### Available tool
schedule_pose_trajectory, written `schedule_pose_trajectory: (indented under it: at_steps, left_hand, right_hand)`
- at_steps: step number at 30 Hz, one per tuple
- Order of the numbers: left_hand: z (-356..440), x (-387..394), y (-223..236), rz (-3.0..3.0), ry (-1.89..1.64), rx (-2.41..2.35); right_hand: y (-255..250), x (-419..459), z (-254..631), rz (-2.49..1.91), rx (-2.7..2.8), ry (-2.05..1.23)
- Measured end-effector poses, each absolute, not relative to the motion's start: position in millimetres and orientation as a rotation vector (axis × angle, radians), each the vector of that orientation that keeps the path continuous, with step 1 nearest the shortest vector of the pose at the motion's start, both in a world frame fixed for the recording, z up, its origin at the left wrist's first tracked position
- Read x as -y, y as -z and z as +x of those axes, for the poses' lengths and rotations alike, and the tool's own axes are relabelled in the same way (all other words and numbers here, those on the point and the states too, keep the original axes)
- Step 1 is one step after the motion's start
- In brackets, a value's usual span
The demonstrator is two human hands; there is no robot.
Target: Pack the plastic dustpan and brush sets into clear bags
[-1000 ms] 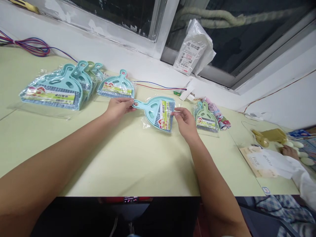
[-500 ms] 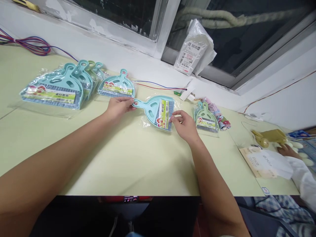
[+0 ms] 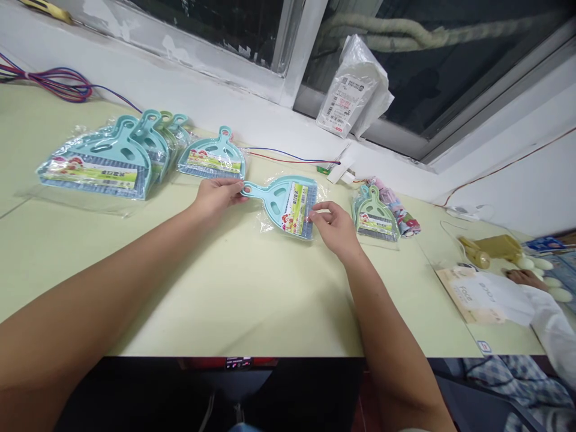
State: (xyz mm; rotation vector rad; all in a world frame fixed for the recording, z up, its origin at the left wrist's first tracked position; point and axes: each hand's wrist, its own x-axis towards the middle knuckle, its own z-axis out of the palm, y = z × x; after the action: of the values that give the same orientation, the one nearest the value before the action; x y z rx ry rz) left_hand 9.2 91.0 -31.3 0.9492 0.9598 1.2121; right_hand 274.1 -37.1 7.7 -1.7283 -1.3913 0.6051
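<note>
A light-blue dustpan with a small brush lies sideways in a clear plastic bag, its printed label facing up. At the handle end, my left hand is closed, pinching the handle tip between thumb and fingers. My right hand has curled fingers and thumb closed at the opposite, bristle edge of the bag. Behind my left hand is another bagged blue dustpan. A bagged green dustpan rests to the right of my right hand.
Several bagged dustpans overlap at the left. Coiled wires run along the wall. A plastic-wrapped package leans on the window sill. At the right are a paper packet, a patterned cloth and another person's hand.
My hands and the dustpan between them stay almost in place. The other person's hand at the right has shifted slightly.
</note>
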Motion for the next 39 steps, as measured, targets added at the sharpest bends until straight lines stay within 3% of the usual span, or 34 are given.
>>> schedule_pose_trajectory:
  at_steps: [25,29,35,39]
  left_hand:
    - [-21,-108,18,1.065,-0.978,-0.989]
    - [-24,-107,14,1.111,-0.955,-0.979]
    - [-27,-110,15,1.111,-0.996,-1.007]
    - [-33,-117,18,1.092,-1.094,-1.009]
  right_hand:
    - [15,13,323,-1.654,1.124,-0.242]
    - [16,10,323,-1.659,1.067,-0.523]
    - [-1,27,321,-1.544,1.077,-1.484]
    - [1,32,321,-1.505,1.170,-1.695]
